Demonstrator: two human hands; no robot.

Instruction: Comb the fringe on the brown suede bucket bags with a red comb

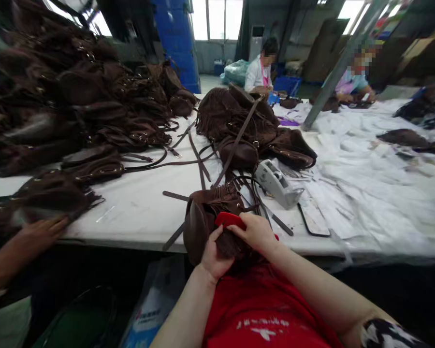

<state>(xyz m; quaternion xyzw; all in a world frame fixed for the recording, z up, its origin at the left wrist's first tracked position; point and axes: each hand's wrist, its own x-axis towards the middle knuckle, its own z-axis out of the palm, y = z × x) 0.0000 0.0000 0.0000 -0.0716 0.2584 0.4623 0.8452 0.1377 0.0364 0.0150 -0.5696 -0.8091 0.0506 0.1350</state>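
Observation:
A brown fringed suede bag [203,212] rests against the near edge of the white table [141,208], right in front of me. My left hand [213,256] grips the bag from below, fingers curled into its fringe. My right hand [255,232] lies on top of the bag and holds a small red tool [229,220] against it; what kind of tool is not clear. Thin brown straps [203,169] trail from the bag across the table.
A big heap of brown bags [68,96] fills the left; a smaller pile [253,130] sits ahead. A grey tape dispenser [277,183] and a dark phone [313,220] lie to the right. A co-worker's hand [39,232] touches a bag at left. Two people work at the far end.

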